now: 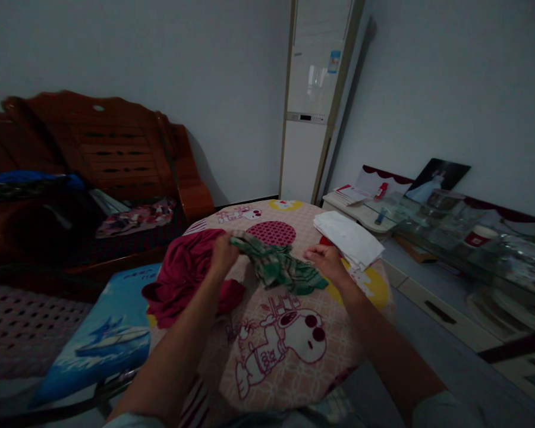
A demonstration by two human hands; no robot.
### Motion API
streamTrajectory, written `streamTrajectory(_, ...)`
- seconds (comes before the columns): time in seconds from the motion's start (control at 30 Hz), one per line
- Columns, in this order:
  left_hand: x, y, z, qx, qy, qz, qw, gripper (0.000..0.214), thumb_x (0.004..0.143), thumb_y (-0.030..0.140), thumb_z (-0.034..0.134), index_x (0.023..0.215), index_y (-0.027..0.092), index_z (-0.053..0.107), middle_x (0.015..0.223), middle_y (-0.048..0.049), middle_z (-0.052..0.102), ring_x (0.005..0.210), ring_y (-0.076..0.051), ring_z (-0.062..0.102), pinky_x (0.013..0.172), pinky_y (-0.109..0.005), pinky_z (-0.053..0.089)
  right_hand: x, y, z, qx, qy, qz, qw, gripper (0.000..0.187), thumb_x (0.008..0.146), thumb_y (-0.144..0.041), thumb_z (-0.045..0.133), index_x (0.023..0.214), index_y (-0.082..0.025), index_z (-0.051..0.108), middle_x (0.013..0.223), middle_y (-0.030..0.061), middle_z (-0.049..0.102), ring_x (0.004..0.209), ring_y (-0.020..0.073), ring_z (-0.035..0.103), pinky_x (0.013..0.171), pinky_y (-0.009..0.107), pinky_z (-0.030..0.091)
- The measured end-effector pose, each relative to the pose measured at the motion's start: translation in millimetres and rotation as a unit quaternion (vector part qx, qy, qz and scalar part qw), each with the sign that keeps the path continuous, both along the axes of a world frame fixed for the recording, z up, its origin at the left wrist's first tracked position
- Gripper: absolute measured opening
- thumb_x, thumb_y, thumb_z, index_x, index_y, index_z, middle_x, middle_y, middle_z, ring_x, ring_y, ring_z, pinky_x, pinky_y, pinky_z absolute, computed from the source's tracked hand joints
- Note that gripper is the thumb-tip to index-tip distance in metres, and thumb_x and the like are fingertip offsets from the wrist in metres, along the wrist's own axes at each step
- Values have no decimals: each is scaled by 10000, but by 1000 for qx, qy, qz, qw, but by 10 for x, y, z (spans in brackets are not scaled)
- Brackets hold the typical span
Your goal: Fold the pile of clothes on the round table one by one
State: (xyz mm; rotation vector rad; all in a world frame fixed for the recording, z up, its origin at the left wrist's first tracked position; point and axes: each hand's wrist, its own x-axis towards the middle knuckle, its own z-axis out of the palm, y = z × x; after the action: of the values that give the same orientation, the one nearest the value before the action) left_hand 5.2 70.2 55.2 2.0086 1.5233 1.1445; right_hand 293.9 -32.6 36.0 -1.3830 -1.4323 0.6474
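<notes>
Pale sleeves (pixel 446 410): 2 | left hand (pixel 224 255): clamped on green cloth (pixel 285 270) | right hand (pixel 329 261): just beside it, grip can't tell | maroon cloth (pixel 182 270): table's (pixel 348 333) left edge | white cloth (pixel 348 238): right edge

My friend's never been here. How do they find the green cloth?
Start at the tall white unit and look down to the pink table. In the middle, between the left hand and right hand, is the green cloth. Its pattern sets it apart from the plain red cloth on the left and white stack on the right.
</notes>
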Motion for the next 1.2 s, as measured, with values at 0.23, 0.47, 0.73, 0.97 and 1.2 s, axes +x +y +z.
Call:
streamTrajectory(0.23, -980, -9, 806, 328, -58, 333, 882, 236, 803, 244, 559, 1014, 152, 610, 1109, -69, 647, 1081, -247, 594, 950, -423, 467, 953, -33, -245, -115, -364, -375, 845, 430, 839, -144, 472, 1235, -83, 626, 1160, 185, 658, 1102, 272, 590, 965, 351, 410)
streamTrajectory(0.47, -946, -406, 90, 25, 208, 113, 971, 466, 673, 103, 576, 1132, 112, 657, 1208, -149, 650, 1149, -295, 600, 998, -384, 463, 1122, -55, -375, -182, -425, -382, 800, 334, 904, -124, 405, 1099, -69, 672, 1113, 200, 642, 1074, 270, 579, 895, 337, 417)
streamTrajectory(0.73, -560, -190, 95, -36, 295, -81, 951, 404, 856, 256, 516, 1239, 216, 637, 1059, -92, 726, 991, -246, 677, 905, -331, 485, 1167, -102, -372, -171, -482, -340, 789, 289, 914, -234, 480, 1053, -87, 686, 1062, 182, 650, 1045, 282, 595, 889, 351, 431)
streamTrajectory(0.97, -230, 151, -551, -72, 256, -1, 964, 126, 755, 132, 596, 868, 128, 652, 983, -163, 698, 938, -272, 679, 844, -369, 502, 1082, -90, -299, -182, -509, -335, 772, 255, 889, -111, 452, 946, -78, 699, 1052, 212, 656, 1008, 281, 607, 811, 335, 426)
streamTrajectory(1.2, -424, 480, -137, -17, 152, 135, 979, 257, 862, 166, 411, 1001, 82, 610, 1012, -214, 666, 1004, -340, 641, 905, -493, 461, 1139, -19, -192, -211, -500, -330, 772, 287, 885, -68, 430, 1006, -45, 689, 1045, 215, 675, 1015, 275, 627, 813, 321, 426)
